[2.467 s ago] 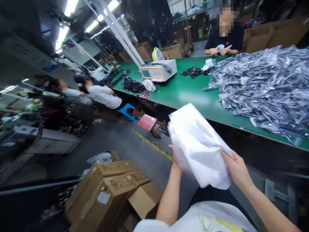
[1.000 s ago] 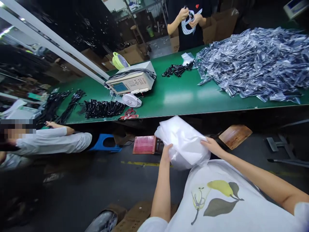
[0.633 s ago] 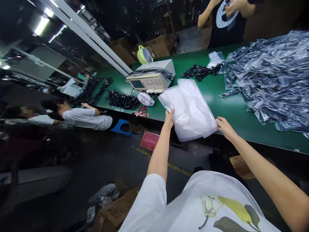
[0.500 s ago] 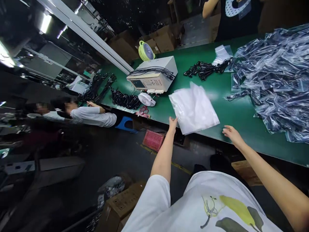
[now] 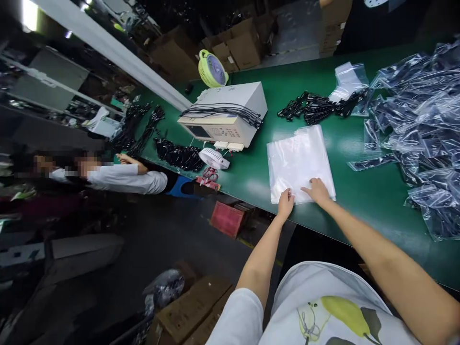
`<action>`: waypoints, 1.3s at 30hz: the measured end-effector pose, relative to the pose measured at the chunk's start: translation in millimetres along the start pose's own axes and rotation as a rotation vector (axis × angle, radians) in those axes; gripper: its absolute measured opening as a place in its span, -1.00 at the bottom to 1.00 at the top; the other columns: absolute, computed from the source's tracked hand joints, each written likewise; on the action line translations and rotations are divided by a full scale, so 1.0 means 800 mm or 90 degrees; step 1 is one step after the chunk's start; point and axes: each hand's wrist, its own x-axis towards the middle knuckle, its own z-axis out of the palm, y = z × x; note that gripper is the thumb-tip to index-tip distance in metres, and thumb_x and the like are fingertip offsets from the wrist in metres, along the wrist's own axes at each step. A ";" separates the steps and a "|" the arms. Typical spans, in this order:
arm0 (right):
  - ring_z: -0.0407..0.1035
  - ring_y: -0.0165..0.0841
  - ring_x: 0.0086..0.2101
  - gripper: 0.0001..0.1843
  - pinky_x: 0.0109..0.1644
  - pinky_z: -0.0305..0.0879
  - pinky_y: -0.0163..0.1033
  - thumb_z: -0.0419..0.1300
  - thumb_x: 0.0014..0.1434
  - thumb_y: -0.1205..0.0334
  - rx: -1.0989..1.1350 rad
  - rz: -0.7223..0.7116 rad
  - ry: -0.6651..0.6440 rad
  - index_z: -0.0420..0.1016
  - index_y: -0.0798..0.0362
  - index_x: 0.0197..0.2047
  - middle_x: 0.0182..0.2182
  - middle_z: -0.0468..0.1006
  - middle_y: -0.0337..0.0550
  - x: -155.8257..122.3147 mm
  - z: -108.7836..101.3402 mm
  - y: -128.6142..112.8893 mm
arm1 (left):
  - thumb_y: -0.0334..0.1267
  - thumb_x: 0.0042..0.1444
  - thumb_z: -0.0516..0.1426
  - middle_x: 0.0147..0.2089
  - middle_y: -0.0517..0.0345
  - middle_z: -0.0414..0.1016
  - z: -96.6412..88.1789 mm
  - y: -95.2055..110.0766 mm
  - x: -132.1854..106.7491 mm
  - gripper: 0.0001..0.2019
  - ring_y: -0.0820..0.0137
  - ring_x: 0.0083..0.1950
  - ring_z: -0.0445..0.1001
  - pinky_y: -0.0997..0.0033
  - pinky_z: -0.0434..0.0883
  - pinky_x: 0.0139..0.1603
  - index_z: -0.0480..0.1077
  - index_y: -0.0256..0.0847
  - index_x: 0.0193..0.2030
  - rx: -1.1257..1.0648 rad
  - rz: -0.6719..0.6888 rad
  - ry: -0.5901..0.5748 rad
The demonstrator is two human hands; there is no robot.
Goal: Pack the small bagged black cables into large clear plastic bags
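A stack of clear plastic bags lies flat on the green tabletop in front of me. My left hand is at the stack's near edge, its fingers closed on the plastic there. On the lower right part of the same stack rests my right hand, fingers and thumb apart, pressing on the top bag.
Bagged black cables are heaped on the right. Loose black cables and small white bags lie behind the stack. A bench instrument, a white fan and a green fan stand left. Co-workers sit farther left.
The bag stack now lies flatter and squarer on the table. My left hand has moved right along its near edge, and my right hand has come left onto the bags.
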 end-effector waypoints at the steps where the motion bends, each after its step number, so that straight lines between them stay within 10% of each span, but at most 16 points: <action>1: 0.34 -0.11 -0.09 -0.70 0.05 0.21 -0.05 0.41 -0.02 0.12 0.011 0.005 0.016 0.41 0.01 -0.30 -0.16 0.49 0.03 0.004 0.013 0.003 | -0.28 0.24 0.10 0.11 -0.16 0.44 0.002 0.000 0.007 -0.50 0.25 0.05 0.47 0.19 0.37 0.22 0.30 -0.25 0.32 0.011 0.006 -0.011; 5: 0.32 -0.25 -0.24 -0.75 -0.09 0.24 -0.18 0.30 0.08 0.06 0.098 0.030 0.075 0.34 -0.01 -0.42 -0.36 0.46 -0.14 0.021 0.016 0.018 | -0.31 0.22 0.07 0.06 -0.12 0.42 -0.012 -0.002 0.021 -0.43 0.23 0.05 0.43 0.17 0.33 0.23 0.22 -0.23 0.39 0.055 0.015 -0.042; 13: 0.26 -0.40 -0.40 -0.53 -0.28 0.29 -0.27 0.11 0.09 -0.30 0.313 0.163 0.363 0.26 -0.06 -0.25 -0.40 0.32 -0.30 0.008 -0.151 0.081 | -0.22 0.24 0.08 0.04 -0.16 0.42 -0.051 0.003 0.038 -0.39 0.10 0.11 0.40 0.11 0.29 0.23 0.18 -0.19 0.43 0.094 -0.015 -0.054; 18: 0.41 -0.34 -0.31 -0.51 -0.18 0.44 -0.18 0.30 0.01 -0.26 0.381 0.215 0.338 0.41 -0.04 -0.22 -0.31 0.50 -0.20 -0.029 -0.187 0.119 | -0.12 0.29 0.06 0.10 -0.27 0.40 -0.051 0.016 0.035 -0.38 0.01 0.19 0.36 0.03 0.29 0.26 0.15 -0.27 0.44 0.103 -0.025 -0.067; 23: 0.50 -0.25 -0.24 -0.39 -0.21 0.49 -0.13 0.11 0.16 -0.39 0.387 0.284 0.259 0.47 -0.01 -0.07 -0.18 0.60 -0.04 -0.001 -0.210 0.121 | -0.09 0.34 0.01 0.38 -0.23 0.22 -0.019 0.058 0.030 -0.42 -0.01 0.42 0.15 -0.02 0.13 0.42 0.13 -0.14 0.46 0.102 0.090 -0.100; 27: 0.43 -0.29 -0.34 -0.50 -0.29 0.40 -0.23 0.32 0.01 -0.22 0.271 0.271 0.266 0.50 0.07 -0.25 -0.39 0.55 -0.14 0.041 -0.245 0.122 | -0.10 0.34 0.03 0.50 -0.06 0.11 0.044 0.099 0.032 -0.50 0.02 0.56 -0.07 -0.07 -0.19 0.55 0.25 -0.04 0.40 0.120 0.265 -0.181; 32: 0.36 -0.30 -0.38 -0.62 -0.29 0.33 -0.23 0.47 -0.20 0.00 0.164 0.232 0.199 0.49 0.07 -0.43 -0.53 0.46 -0.23 0.048 -0.282 0.125 | -0.13 0.32 0.05 0.52 -0.07 0.08 0.081 0.119 0.043 -0.51 0.05 0.57 -0.10 -0.09 -0.20 0.55 0.25 -0.08 0.37 0.146 0.119 -0.079; 35: 0.38 -0.26 -0.34 -0.69 -0.23 0.33 -0.21 0.46 -0.17 0.07 0.114 0.203 0.139 0.48 0.03 -0.43 -0.50 0.49 -0.23 0.041 -0.295 0.122 | -0.14 0.37 -0.01 0.54 -0.10 0.03 0.049 0.110 0.056 -0.46 0.18 0.57 -0.07 0.15 -0.08 0.53 0.06 -0.13 0.45 0.148 -0.040 0.081; 39: 0.43 -0.19 -0.25 -0.84 -0.09 0.35 -0.12 0.33 0.01 0.11 0.060 0.141 0.057 0.54 -0.01 -0.34 -0.36 0.57 -0.13 0.043 -0.293 0.102 | -0.12 0.28 0.13 0.51 -0.55 -0.15 -0.018 0.085 0.080 -0.21 -0.08 0.57 -0.17 -0.03 -0.09 0.49 -0.18 -0.45 0.46 0.174 -0.240 0.217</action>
